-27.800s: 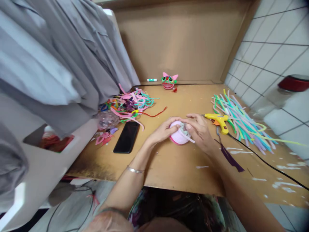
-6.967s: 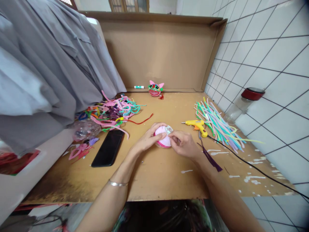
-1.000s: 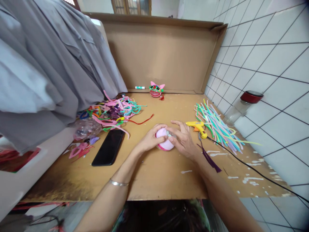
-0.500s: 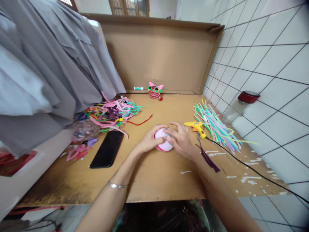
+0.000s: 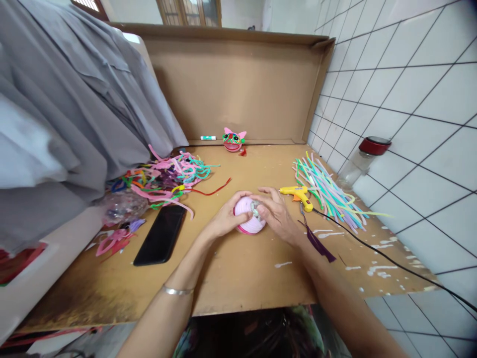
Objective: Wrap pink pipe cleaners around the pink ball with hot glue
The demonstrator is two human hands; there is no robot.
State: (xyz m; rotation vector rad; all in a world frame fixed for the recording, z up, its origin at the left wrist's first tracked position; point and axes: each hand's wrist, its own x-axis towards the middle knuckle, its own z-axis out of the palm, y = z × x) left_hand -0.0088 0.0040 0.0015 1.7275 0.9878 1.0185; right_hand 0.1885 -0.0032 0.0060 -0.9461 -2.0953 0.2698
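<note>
A round ball wrapped in pale pink pipe cleaner, with a dark pink band [image 5: 248,221], is held between both hands over the middle of the table. My left hand [image 5: 229,216] curls around its left side, thumb across the front. On the right side, my right hand [image 5: 275,214] has its fingers and thumb on a small greyish patch [image 5: 256,210] of the ball. What that patch is made of I cannot make out. A yellow glue gun [image 5: 298,194] lies just right of my right hand, its cord running off to the right.
Loose pipe cleaners [image 5: 330,194] lie at the right, near a lidded jar [image 5: 359,161] by the tiled wall. A tangled pipe-cleaner heap [image 5: 175,174] and a black phone [image 5: 160,236] are at left. A small animal-face figure [image 5: 233,140] stands before the cardboard [image 5: 238,84]. A purple tassel [image 5: 320,246] lies at right.
The fingers of my right hand have shifted, so more of the ball's greyish patch shows. The whole view has moved slightly, and the ball stays between both hands.
</note>
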